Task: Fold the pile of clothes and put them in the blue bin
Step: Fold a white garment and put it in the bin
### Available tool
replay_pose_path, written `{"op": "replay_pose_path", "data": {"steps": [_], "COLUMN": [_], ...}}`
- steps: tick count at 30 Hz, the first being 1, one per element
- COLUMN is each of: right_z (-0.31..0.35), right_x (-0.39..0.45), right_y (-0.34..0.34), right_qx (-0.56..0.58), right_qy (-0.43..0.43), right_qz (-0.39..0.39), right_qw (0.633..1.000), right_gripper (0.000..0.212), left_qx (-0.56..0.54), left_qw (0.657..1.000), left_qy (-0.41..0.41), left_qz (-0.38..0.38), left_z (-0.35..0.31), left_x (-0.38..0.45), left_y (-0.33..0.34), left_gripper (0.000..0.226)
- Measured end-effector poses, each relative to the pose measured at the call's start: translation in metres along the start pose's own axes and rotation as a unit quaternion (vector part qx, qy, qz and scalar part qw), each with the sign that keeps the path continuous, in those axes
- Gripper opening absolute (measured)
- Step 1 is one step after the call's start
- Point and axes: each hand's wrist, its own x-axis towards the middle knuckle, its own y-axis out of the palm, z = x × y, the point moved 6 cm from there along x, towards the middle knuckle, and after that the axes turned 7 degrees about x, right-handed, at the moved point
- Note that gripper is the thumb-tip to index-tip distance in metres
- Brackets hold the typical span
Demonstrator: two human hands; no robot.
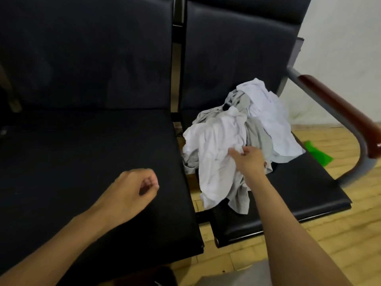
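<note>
A pile of clothes [243, 131], white and grey pieces crumpled together, lies on the right black seat [299, 193]. A white garment [216, 162] hangs over the pile's front and droops toward the seat's front edge. My right hand [249, 159] rests on this white garment, with thumb and fingers pinching its fabric. My left hand [134, 188] hovers over the left black seat [82, 162], fingers curled loosely with nothing in them. No blue bin shows in this view.
The two seats share dark padded backrests [103, 58], with a gap between the seats showing wooden floor. A metal armrest with a brown wooden top [338, 112] curves at the right. A green object [317, 153] lies on the floor [329, 234] beyond the right seat.
</note>
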Motion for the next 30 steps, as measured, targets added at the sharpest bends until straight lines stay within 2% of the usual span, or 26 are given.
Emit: {"op": "replay_pose_path", "data": {"steps": [1, 3, 4, 5, 6, 8, 9, 10, 12, 13, 14, 16, 18, 20, 21, 22, 23, 24, 25, 27, 30], "right_z": [0.009, 0.042, 0.064, 0.089, 0.116, 0.171, 0.196, 0.217, 0.239, 0.240, 0.243, 0.237, 0.228, 0.216, 0.209, 0.202, 0.195, 0.191, 0.189, 0.194, 0.200], "right_x": [-0.005, -0.022, -0.036, -0.054, -0.077, -0.134, -0.163, -0.192, -0.229, -0.236, -0.240, -0.227, -0.212, -0.198, -0.192, -0.189, -0.187, -0.187, -0.187, -0.187, -0.182], "right_y": [0.001, 0.007, 0.012, 0.019, 0.028, 0.050, 0.060, 0.072, 0.092, 0.101, 0.110, 0.113, 0.118, 0.124, 0.127, 0.136, 0.144, 0.151, 0.156, 0.162, 0.165], "right_qx": [0.039, 0.085, 0.104, 0.135, 0.192, 0.324, 0.359, 0.375, 0.363, 0.349, 0.333, 0.289, 0.240, 0.084, -0.020, -0.120, -0.197, -0.223, -0.206, -0.088, 0.077], "right_qy": [0.011, 0.007, -0.005, -0.022, -0.042, -0.098, -0.131, -0.162, -0.209, -0.219, -0.225, -0.225, -0.236, -0.323, -0.369, -0.406, -0.429, -0.440, -0.447, -0.428, -0.332], "right_qz": [0.003, 0.022, 0.047, 0.084, 0.133, 0.258, 0.315, 0.366, 0.434, 0.442, 0.432, 0.389, 0.357, 0.274, 0.223, 0.176, 0.142, 0.128, 0.130, 0.157, 0.201], "right_qw": [0.999, 0.996, 0.993, 0.987, 0.971, 0.905, 0.869, 0.836, 0.798, 0.797, 0.808, 0.845, 0.872, 0.902, 0.902, 0.889, 0.870, 0.861, 0.861, 0.886, 0.919], "right_gripper": [0.038, 0.028, 0.023, 0.022, 0.020, 0.012, 0.016, 0.026, 0.035, 0.033, 0.031, 0.030, 0.030, 0.017, 0.010, 0.011, 0.015, 0.017, 0.018, 0.018, 0.025], "left_qx": [-0.005, -0.025, -0.045, -0.072, -0.112, -0.202, -0.252, -0.291, -0.353, -0.358, -0.353, -0.324, -0.250, -0.181, -0.145, -0.121, -0.112, -0.132, -0.174, -0.274, -0.408], "left_qw": [1.000, 1.000, 0.999, 0.997, 0.992, 0.976, 0.963, 0.949, 0.915, 0.898, 0.879, 0.864, 0.883, 0.888, 0.892, 0.895, 0.897, 0.897, 0.893, 0.865, 0.793], "left_qy": [-0.003, 0.003, 0.014, 0.032, 0.054, 0.086, 0.091, 0.087, 0.037, 0.011, 0.014, 0.047, 0.019, -0.028, -0.026, -0.010, 0.010, 0.022, 0.029, 0.010, -0.074], "left_qz": [-0.001, -0.002, 0.006, 0.016, 0.022, 0.002, -0.032, -0.084, -0.195, -0.256, -0.320, -0.382, -0.398, -0.421, -0.428, -0.430, -0.427, -0.422, -0.413, -0.419, -0.446], "left_z": [0.000, -0.002, -0.004, -0.008, -0.014, -0.029, -0.036, -0.040, -0.043, -0.039, -0.029, -0.016, 0.017, 0.047, 0.055, 0.060, 0.062, 0.064, 0.065, 0.072, 0.105], "left_x": [0.000, -0.002, -0.004, -0.008, -0.013, -0.026, -0.031, -0.039, -0.053, -0.061, -0.074, -0.089, -0.100, -0.109, -0.111, -0.114, -0.116, -0.117, -0.119, -0.120, -0.119], "left_y": [-0.002, -0.009, -0.011, -0.014, -0.015, -0.025, -0.032, -0.041, -0.065, -0.078, -0.097, -0.122, -0.140, -0.156, -0.163, -0.170, -0.174, -0.177, -0.179, -0.184, -0.194], "left_gripper": [0.010, 0.008, 0.012, 0.025, 0.044, 0.080, 0.086, 0.082, 0.044, 0.021, 0.011, 0.024, 0.021, 0.016, 0.015, 0.013, 0.014, 0.021, 0.027, 0.031, 0.035]}}
